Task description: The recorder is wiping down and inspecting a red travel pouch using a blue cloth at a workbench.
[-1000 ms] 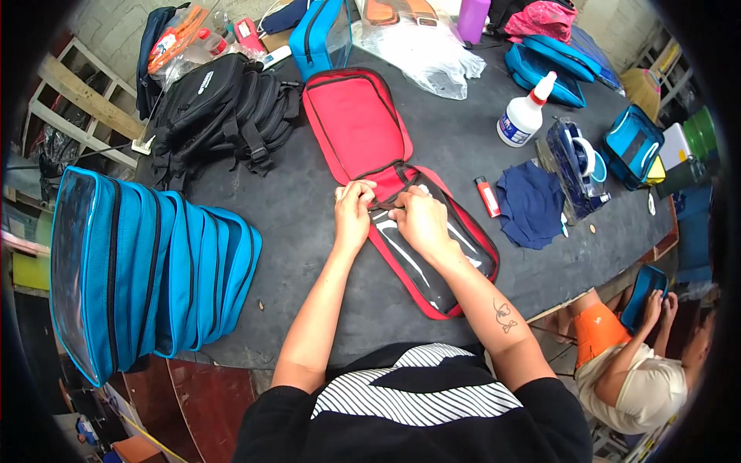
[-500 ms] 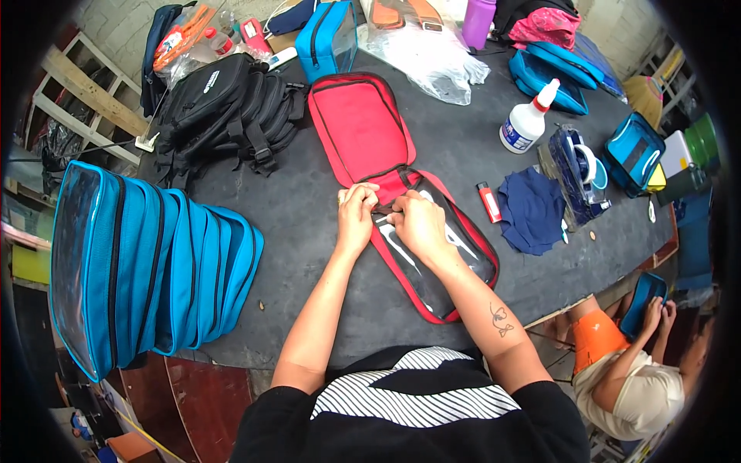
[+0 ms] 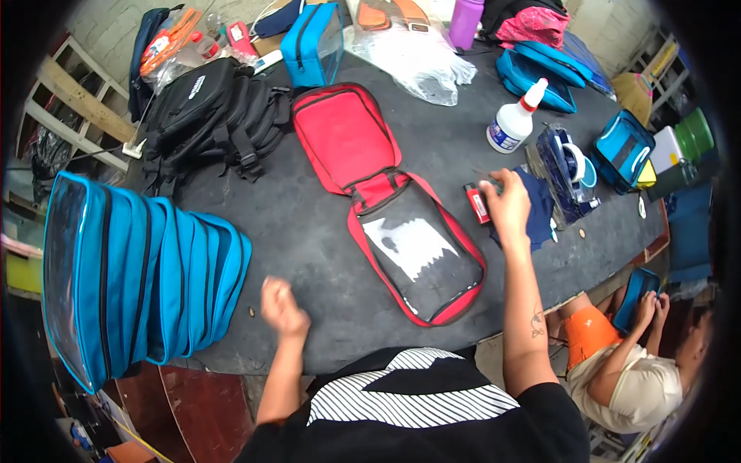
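Observation:
A red zippered bag (image 3: 347,135) with a clear plastic panel (image 3: 417,251) lies unfolded on the dark table, its red half farther away and the clear half nearer. To its left, close to the table's near edge, my left hand (image 3: 283,307) is raised, fingers curled in, somewhat blurred; nothing shows in it. My right hand (image 3: 509,202) is right of the bag, above a dark blue cloth (image 3: 539,202) and beside a red lighter (image 3: 477,203). Its fingers are bent, and a thin dark sliver shows by the fingertips; what it is, I cannot make out.
Stacked blue bags (image 3: 147,270) stand at the left, a black backpack (image 3: 208,116) behind them. Right of the red bag are a white glue bottle (image 3: 511,127) and a tape dispenser (image 3: 567,181). A plastic bag (image 3: 409,62) lies at the back. Another person (image 3: 629,386) sits at lower right.
Both hands have left the middle of the red bag. My left hand has drawn back toward me and left; my right has moved right to the lighter and cloth. The view has shifted slightly.

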Tool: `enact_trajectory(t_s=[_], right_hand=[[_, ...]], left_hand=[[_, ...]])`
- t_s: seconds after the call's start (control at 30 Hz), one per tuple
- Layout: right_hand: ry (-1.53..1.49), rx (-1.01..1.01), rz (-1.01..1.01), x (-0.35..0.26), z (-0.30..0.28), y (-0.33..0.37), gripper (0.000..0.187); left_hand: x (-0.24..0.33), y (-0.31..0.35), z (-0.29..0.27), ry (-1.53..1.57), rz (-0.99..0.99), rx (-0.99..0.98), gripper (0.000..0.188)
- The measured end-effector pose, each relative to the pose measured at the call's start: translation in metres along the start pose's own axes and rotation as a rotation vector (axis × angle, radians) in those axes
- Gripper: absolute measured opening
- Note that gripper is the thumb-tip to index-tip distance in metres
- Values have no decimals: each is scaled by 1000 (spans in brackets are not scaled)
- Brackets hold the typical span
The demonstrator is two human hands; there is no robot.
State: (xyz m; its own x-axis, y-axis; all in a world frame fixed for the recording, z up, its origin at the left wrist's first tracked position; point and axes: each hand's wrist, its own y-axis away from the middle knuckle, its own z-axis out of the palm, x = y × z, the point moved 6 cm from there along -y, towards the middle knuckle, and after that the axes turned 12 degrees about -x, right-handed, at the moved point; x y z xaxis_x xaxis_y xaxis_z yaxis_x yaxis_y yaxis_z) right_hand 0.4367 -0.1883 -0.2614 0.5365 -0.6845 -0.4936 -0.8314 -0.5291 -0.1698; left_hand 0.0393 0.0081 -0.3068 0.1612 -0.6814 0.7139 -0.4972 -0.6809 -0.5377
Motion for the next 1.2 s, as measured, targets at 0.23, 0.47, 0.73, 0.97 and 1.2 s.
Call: enact_trajectory(t_s=[0.23, 0.47, 0.73, 0.97, 1.2], right_hand=[[332, 155, 47, 21, -2, 26, 34], [332, -9, -24, -5, 37, 6, 21], [-453, -172, -229, -71, 40, 33, 13], [-62, -118, -434, -116, 75, 39, 40], [-47, -102, -384, -121, 99, 20, 36]], left_hand=[[-24, 136, -165, -536, -413, 161, 26], [24, 38, -48, -258, -24, 47, 34], [21, -89, 136, -288, -78, -423, 41], [22, -102, 167, 194, -96, -241, 39], [35, -101, 163, 110, 98, -178, 57]])
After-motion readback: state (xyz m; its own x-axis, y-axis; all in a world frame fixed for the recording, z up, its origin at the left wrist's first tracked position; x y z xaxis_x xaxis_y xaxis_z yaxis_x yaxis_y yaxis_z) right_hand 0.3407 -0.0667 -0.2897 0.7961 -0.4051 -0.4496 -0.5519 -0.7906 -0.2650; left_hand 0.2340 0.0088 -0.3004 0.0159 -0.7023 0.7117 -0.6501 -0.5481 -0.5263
